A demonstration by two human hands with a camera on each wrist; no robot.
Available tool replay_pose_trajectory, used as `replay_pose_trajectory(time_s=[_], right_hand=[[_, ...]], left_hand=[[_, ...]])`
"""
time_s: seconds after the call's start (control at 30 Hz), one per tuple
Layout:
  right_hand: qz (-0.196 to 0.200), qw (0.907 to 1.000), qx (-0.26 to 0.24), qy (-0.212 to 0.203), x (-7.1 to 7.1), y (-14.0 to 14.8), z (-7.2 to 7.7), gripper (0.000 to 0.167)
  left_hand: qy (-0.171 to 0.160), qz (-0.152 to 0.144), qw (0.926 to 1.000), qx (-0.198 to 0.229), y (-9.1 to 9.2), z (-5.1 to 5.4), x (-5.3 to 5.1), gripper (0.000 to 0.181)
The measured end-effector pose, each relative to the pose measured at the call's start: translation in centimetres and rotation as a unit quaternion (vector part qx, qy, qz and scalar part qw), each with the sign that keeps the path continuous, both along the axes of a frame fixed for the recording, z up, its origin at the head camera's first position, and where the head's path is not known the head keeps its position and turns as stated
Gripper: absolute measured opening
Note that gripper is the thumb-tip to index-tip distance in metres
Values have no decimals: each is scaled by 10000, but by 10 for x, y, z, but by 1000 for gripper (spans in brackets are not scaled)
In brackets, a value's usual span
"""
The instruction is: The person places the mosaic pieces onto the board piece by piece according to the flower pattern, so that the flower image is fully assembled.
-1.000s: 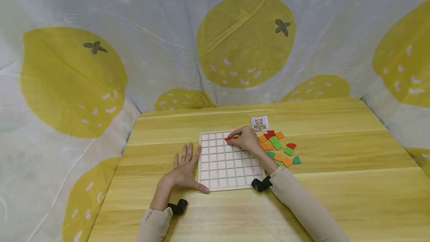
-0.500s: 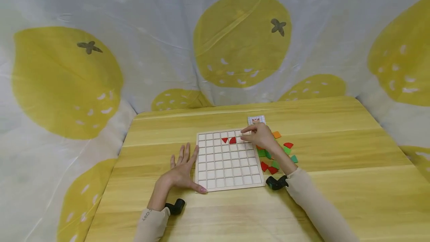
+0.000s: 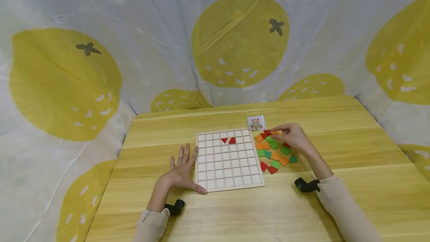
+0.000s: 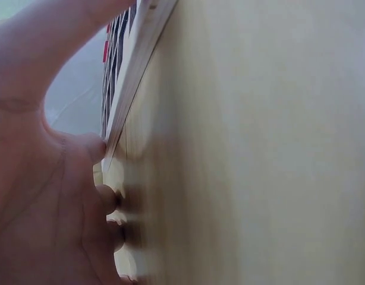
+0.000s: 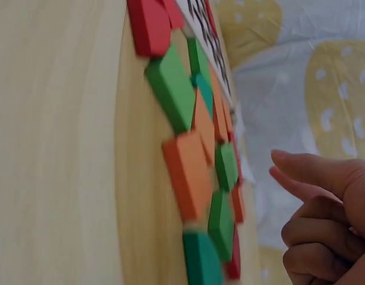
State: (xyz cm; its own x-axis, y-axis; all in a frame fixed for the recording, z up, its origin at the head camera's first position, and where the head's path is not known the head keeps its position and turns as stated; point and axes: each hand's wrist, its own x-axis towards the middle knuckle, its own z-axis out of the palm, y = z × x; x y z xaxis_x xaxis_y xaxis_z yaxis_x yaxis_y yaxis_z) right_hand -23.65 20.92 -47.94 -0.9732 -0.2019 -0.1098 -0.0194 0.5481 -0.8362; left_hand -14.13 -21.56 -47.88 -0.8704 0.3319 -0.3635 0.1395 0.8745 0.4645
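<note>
The square board (image 3: 227, 163) is touched by the wide left hand (image 3: 180, 174). Near flat tiles (image 3: 284, 160), the right hand (image 3: 293, 137) is slightly parted.

"Where does the head view look from?"
"High up and back, facing forward and down; the desk (image 3: 235, 216) fills the lower middle of the frame, the lemon-print cloth (image 3: 161, 47) the top. It's the farthest of the three."
"And the left wrist?"
"Low and very near, turned on its side: the left grip (image 4: 46, 178) crowds the left edge, and the gridded board (image 4: 139, 53) runs edge-on at upper left, shared with the head view."
"The right?"
"Also low, close and sideways, facing across coloured pieces (image 5: 191, 175) toward the cloth at upper right. The head view shows those pieces too, right of centre."
</note>
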Motion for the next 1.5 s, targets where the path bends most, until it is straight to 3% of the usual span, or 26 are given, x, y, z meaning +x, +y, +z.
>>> replay_pose_trajectory(time_s=[0.3,0.6,0.9,1.2,1.5], right_hand=[[-101,9996,41,-259,5,44,-4,40],[393,9940,-98,-1015,8,68,-12,48],[103,9986,67,-505,7,56,-16,38],[242,9967,-171,-751,7,58,-14,41],[-25,9973,-188,-713,4,50,-22,44]], left_hand=[[-26,64,10000,71,-1,-1,0,154],[-24,52,9999,84,-1,-2,0,154],[-27,34,10000,41,0,-1,0,154],[-35,31,10000,77,0,-1,0,155],[-32,10,9999,96,0,-1,0,154]])
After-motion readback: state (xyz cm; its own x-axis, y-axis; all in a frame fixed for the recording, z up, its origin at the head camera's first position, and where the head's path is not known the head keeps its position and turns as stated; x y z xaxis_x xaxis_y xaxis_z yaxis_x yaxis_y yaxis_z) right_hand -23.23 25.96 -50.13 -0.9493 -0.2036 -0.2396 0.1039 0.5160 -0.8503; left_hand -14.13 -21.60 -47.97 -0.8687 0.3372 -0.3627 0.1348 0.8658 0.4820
